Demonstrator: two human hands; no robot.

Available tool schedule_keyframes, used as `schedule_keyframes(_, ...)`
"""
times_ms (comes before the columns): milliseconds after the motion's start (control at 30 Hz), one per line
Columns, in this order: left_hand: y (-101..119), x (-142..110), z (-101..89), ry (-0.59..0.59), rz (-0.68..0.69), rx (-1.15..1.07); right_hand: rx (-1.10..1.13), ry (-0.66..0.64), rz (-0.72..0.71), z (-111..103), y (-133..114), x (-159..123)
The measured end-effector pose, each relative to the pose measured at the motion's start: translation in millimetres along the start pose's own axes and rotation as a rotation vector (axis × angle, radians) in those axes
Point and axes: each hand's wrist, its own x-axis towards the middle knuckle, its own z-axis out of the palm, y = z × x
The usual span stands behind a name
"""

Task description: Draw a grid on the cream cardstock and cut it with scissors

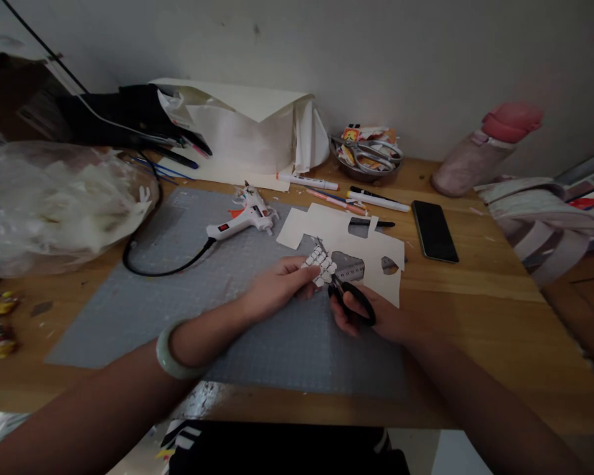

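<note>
Between the thumb and fingers of my left hand (287, 282) is a small white paper cutout (319, 265), drawn over with dark outlines in a grid of rounded cells. My right hand (361, 313) grips black-handled scissors (359, 302), fingers through the loops. Their blades point up and left, against the cutout's lower right edge; how far apart they are is hard to see. Behind both hands lies a cream paper sheet (321, 221) with several holes cut out of it. Under everything is a grey cutting mat (178, 316).
A white glue gun (242, 221) with a black cord lies left of the paper. Markers (307, 181), a phone (434, 231), a bowl with scissors (366, 155) and a pink-capped bottle (485, 152) stand or lie farther back. A bulky plastic bag (54, 204) fills the left.
</note>
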Motion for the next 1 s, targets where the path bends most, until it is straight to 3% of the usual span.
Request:
schedule_keyframes(400, 8.7, -0.4, 2.2, -0.102, -0.016, 0.096, 0.002, -0.01, 0.002, 0.4, 2.3, -0.7)
schedule_keyframes(800, 6.6, 0.0, 2.5, -0.099, -0.013, 0.065, -0.039, -0.016, 0.008, -0.8, 1.9, 0.6)
schedule_keyframes(1000, 3.6, 0.5, 1.9, -0.029, -0.01, -0.02, -0.051, 0.007, 0.016, -0.9, 0.1, 0.6)
